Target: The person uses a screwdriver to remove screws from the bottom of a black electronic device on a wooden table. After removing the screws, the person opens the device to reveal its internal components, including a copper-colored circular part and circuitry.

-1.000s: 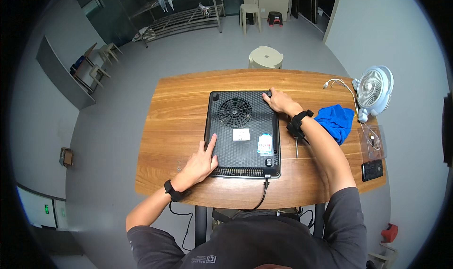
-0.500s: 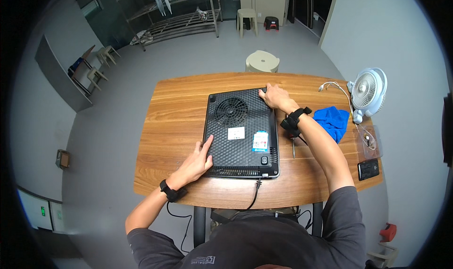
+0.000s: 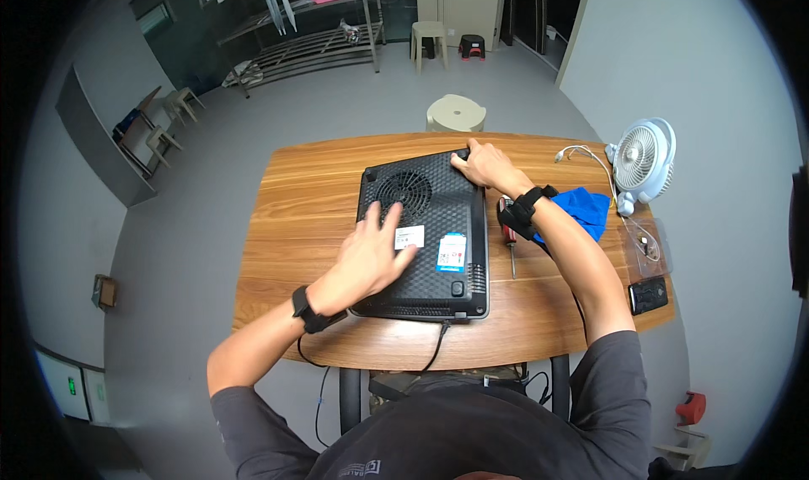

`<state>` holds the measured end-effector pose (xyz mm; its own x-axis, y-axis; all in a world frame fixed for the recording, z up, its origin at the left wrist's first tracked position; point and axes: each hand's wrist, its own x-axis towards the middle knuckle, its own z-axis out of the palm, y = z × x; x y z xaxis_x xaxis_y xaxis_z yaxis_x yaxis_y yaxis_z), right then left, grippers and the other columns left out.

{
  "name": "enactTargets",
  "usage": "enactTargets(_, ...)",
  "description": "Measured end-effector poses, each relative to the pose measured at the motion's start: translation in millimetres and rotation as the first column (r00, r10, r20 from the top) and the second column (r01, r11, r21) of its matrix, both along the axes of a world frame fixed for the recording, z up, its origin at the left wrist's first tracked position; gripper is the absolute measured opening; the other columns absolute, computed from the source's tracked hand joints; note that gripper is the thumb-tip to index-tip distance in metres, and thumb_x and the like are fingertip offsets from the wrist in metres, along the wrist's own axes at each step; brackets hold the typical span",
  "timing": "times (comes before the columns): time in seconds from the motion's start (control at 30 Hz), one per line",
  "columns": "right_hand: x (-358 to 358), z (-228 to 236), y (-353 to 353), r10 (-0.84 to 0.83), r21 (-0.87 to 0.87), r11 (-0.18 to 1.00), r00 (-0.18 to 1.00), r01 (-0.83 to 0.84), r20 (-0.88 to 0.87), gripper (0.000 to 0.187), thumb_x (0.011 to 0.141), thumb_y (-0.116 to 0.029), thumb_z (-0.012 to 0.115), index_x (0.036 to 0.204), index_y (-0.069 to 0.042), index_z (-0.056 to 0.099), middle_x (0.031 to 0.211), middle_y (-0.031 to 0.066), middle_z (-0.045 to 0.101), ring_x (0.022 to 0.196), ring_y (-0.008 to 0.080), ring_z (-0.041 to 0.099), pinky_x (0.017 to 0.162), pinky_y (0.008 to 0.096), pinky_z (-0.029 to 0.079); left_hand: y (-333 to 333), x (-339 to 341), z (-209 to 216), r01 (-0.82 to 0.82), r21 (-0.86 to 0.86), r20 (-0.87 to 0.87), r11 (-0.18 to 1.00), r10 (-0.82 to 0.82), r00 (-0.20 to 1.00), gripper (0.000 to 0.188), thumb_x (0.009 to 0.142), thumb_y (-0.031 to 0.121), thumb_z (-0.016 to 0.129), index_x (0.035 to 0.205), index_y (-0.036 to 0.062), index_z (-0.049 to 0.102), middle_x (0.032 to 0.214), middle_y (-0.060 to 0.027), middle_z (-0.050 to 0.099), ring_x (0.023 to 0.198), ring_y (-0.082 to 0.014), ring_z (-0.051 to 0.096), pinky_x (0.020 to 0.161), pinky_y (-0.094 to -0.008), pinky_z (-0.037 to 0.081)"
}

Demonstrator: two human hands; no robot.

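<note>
A black induction cooker [image 3: 421, 282] lies upside down on the wooden table [image 3: 295, 198], its textured base facing up. Its base shows a round fan grille [image 3: 403, 192], a white label, a blue-and-white sticker and small rubber feet. My left hand [image 3: 364, 254] is over the base with its fingers spread, fingertips by the grille and the white label. At the far right corner my right hand [image 3: 490, 166] grips the cooker, thumb on the base and fingers over the far edge. A screwdriver [image 3: 509, 237] with a red and black handle lies right of the cooker, partly under my right wrist.
A blue cloth [image 3: 585, 213] lies beyond my right forearm. Along the table's right side are a small white fan [image 3: 643, 160], a clear tray [image 3: 647, 248] and a black phone-like device [image 3: 648, 295]. The cooker's power cord [image 3: 439, 343] hangs over the near edge. A stool [image 3: 456, 113] stands behind the table.
My left hand has moved from the cooker's left edge onto its base, fingers spreading. My right hand stays at the far corner. The cooker looks slightly turned, and the whole view has shifted a little.
</note>
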<state>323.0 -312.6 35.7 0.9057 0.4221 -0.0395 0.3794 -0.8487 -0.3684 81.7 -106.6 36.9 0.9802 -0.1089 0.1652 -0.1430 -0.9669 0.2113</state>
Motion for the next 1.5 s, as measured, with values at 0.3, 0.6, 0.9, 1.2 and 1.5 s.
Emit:
enactTargets(0.3, 2.6, 51.6, 6.9, 0.075, 0.132, 0.988, 0.995, -0.083, 0.068, 0.092, 0.076, -0.066, 0.079, 0.107, 0.019, 0.067, 0.101, 0.0356, 0.071, 0.102, 0.0456, 0.072, 0.09, 0.0473, 0.058, -83.3, 62.1, 85.0, 0.116, 0.24, -0.447, 0.964, 0.004, 0.894, 0.109, 0.096, 0.075, 0.045, 0.165, 0.0023, 0.003, 0.127, -0.0417, 0.056, 0.106, -0.0525, 0.067, 0.09, -0.0513, 0.059)
enactTargets(0.6, -3.6, 83.6, 39.6, 0.154, -0.011, 0.988, 0.981, -0.154, 0.117, 0.079, 0.08, -0.064, 0.077, 0.101, 0.012, 0.074, 0.098, 0.032, 0.073, 0.099, 0.0437, 0.073, 0.087, 0.0477, 0.059, -80.4, 67.0, 100.5, 0.057, 0.295, -0.491, 0.954, 0.1, 0.865, 0.118, 0.093, 0.079, 0.044, 0.163, -0.0019, -0.006, 0.124, -0.0429, 0.056, 0.107, -0.0509, 0.068, 0.09, -0.0498, 0.058)
enactTargets(0.9, 6.1, 100.3, 53.8, 0.161, -0.004, 0.987, 0.983, -0.162, -0.094, 0.074, 0.083, -0.065, 0.074, 0.091, 0.009, 0.077, 0.094, 0.0289, 0.075, 0.095, 0.0388, 0.075, 0.082, 0.0459, 0.06, -51.7, 67.3, 105.5, -0.034, 0.091, -0.39, 0.995, 0.067, 0.918, 0.108, 0.092, 0.058, 0.054, 0.161, -0.0059, 0.002, 0.122, -0.0418, 0.059, 0.106, -0.0513, 0.067, 0.095, -0.0515, 0.055)
enactTargets(1.2, 17.3, 73.9, 105.9, 0.185, 0.46, 0.861, 0.976, -0.216, 0.111, 0.09, 0.095, -0.066, 0.059, 0.133, 0.016, 0.054, 0.117, 0.0361, 0.068, 0.117, 0.0442, 0.066, 0.101, 0.0463, 0.052, 12.7, 57.4, 135.7, -0.009, -0.132, -0.35, 0.991, -0.038, 0.936, 0.095, 0.094, 0.044, 0.056, 0.158, -0.011, 0.011, 0.109, -0.0387, 0.067, 0.104, -0.0493, 0.069, 0.094, -0.0488, 0.054)
enactTargets(1.5, -23.1, 2.8, 107.6, 0.352, 0.641, 0.719, 0.936, -0.269, -0.002, 0.078, 0.107, -0.053, 0.043, 0.15, 0.011, 0.029, 0.135, 0.0452, 0.052, 0.131, 0.0539, 0.052, 0.113, 0.0506, 0.04, 53.7, 34.5, 185.3, -0.219, -0.187, -0.537, 0.957, 0.087, 0.839, 0.078, 0.098, 0.032, 0.051, 0.158, -0.003, 0.016, 0.128, -0.0313, 0.061, 0.1, -0.0351, 0.073, 0.06, -0.0406, 0.067)
